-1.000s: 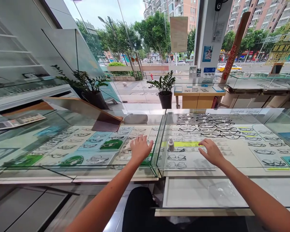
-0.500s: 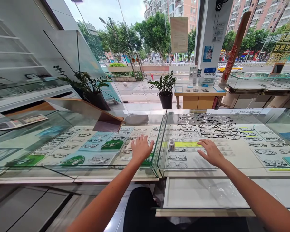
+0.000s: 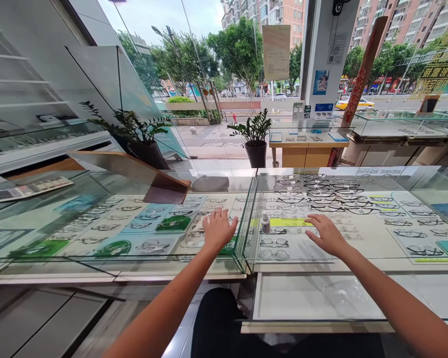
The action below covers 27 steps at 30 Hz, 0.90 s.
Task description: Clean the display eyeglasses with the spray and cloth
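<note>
My left hand [image 3: 218, 229] rests over the glass top of the left display case, palm down, fingers apart, holding nothing. A pale cloth-like item [image 3: 200, 225] lies just left of its fingers, partly hidden. My right hand [image 3: 326, 234] is over the right display case [image 3: 343, 266], fingers spread and holding nothing. Between the hands, a small white bottle [image 3: 266, 223] stands upright on the glass. Several dark eyeglass frames [image 3: 334, 191] lie in rows beyond my right hand. Under the glass, more eyeglasses [image 3: 274, 243] sit near the bottle.
An open white drawer [image 3: 294, 298] juts out below the right case, above my legs. A brown wooden-edged stand [image 3: 164, 184] leans on the left case, with a lens chart strip [image 3: 30, 190] farther left. Potted plants [image 3: 256, 144] stand behind the counter near the window.
</note>
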Each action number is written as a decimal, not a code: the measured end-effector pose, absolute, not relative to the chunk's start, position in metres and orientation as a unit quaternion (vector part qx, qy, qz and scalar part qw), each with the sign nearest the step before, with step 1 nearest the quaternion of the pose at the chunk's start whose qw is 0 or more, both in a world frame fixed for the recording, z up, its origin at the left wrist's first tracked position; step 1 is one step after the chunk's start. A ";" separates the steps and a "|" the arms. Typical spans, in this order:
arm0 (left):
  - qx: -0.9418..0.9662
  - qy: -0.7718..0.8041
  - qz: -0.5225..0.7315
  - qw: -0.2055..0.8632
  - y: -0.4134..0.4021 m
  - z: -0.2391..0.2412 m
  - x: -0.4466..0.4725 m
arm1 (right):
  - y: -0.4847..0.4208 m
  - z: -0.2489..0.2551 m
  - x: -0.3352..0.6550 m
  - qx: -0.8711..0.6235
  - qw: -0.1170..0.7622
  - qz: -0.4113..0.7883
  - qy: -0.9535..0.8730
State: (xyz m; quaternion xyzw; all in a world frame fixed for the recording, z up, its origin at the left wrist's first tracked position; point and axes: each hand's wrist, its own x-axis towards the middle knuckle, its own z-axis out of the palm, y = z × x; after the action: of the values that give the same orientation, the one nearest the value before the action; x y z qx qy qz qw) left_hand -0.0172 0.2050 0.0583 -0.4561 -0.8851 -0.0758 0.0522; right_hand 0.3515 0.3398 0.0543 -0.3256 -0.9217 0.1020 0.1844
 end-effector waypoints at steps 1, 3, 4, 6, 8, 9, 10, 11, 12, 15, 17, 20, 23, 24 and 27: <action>-0.456 -0.885 -0.076 0.052 0.205 0.058 -0.017 | 0.340 0.054 0.352 -0.323 0.187 0.101 -0.922; -0.457 -0.884 -0.078 0.056 0.205 0.058 -0.018 | 0.340 0.053 0.352 -0.319 0.190 0.100 -0.923; -0.457 -0.884 -0.079 0.057 0.205 0.058 -0.018 | 0.340 0.053 0.353 -0.319 0.190 0.100 -0.923; -0.457 -0.884 -0.079 0.060 0.205 0.057 -0.018 | 0.341 0.053 0.353 -0.317 0.189 0.102 -0.924; -0.458 -0.883 -0.079 0.060 0.205 0.056 -0.019 | 0.341 0.053 0.353 -0.313 0.192 0.101 -0.924; -0.459 -0.883 -0.080 0.061 0.205 0.056 -0.019 | 0.341 0.054 0.353 -0.312 0.194 0.101 -0.925; -0.459 -0.883 -0.081 0.062 0.205 0.055 -0.019 | 0.340 0.054 0.353 -0.311 0.194 0.101 -0.925; -0.459 -0.882 -0.083 0.063 0.205 0.055 -0.019 | 0.340 0.054 0.352 -0.312 0.194 0.102 -0.925; -0.459 -0.882 -0.085 0.063 0.205 0.055 -0.019 | 0.340 0.055 0.352 -0.314 0.192 0.103 -0.924; -0.456 -0.884 -0.085 0.059 0.205 0.055 -0.019 | 0.340 0.056 0.352 -0.319 0.186 0.106 -0.923; -0.455 -0.885 -0.084 0.057 0.205 0.055 -0.018 | 0.340 0.056 0.352 -0.323 0.184 0.109 -0.922; -0.454 -0.885 -0.083 0.056 0.205 0.056 -0.018 | 0.341 0.054 0.353 -0.324 0.185 0.110 -0.921; -0.454 -0.886 -0.080 0.056 0.205 0.057 -0.017 | 0.342 0.053 0.354 -0.319 0.189 0.107 -0.923; -0.453 -0.886 -0.079 0.056 0.205 0.057 -0.017 | 0.342 0.053 0.354 -0.317 0.190 0.105 -0.923; -0.454 -0.886 -0.079 0.054 0.205 0.057 -0.017 | 0.342 0.052 0.354 -0.315 0.192 0.103 -0.924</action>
State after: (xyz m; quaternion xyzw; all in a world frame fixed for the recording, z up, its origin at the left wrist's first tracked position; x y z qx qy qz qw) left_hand -0.0166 0.2049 0.0570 -0.4543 -0.8856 -0.0794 0.0544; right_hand 0.3542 0.3421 0.0523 -0.3146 -0.9240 0.1027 0.1916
